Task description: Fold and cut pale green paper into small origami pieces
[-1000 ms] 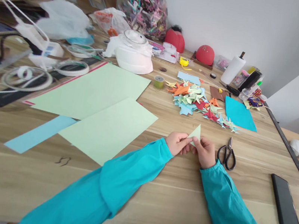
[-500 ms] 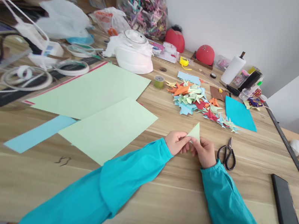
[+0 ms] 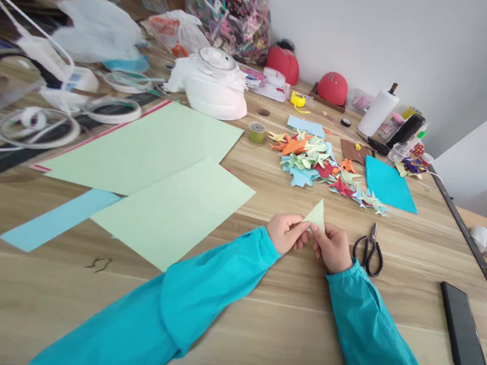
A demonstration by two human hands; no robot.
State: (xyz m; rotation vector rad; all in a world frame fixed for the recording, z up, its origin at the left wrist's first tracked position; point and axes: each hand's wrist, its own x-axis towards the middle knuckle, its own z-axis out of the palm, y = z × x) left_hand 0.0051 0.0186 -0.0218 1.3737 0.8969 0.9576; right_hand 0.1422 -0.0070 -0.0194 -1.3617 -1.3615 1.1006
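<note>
Between my two hands is a small folded piece of pale green paper [image 3: 317, 214], its point directed away from me. My left hand [image 3: 285, 232] pinches its left lower edge, thumb on top. On the other side my right hand [image 3: 331, 246] grips the right lower edge, also with the thumb over it. The paper's lower part is hidden by my fingers. Beyond the hands lies a heap of folded paper shapes [image 3: 315, 163] in orange, green, blue and red. Black-handled scissors [image 3: 369, 252] rest just right of my right hand.
Large pale green sheets [image 3: 174, 208] lie to the left, over a blue paper strip [image 3: 59, 220]. A phone [image 3: 464, 332] is at the right. Turquoise paper [image 3: 391, 184] lies beyond the scissors. A spool [image 3: 257, 133] and a white cable coil [image 3: 39, 128] stand farther back.
The view has shifted very slightly. Both hands keep hold of the green paper in nearly the same place; nothing else has visibly moved.
</note>
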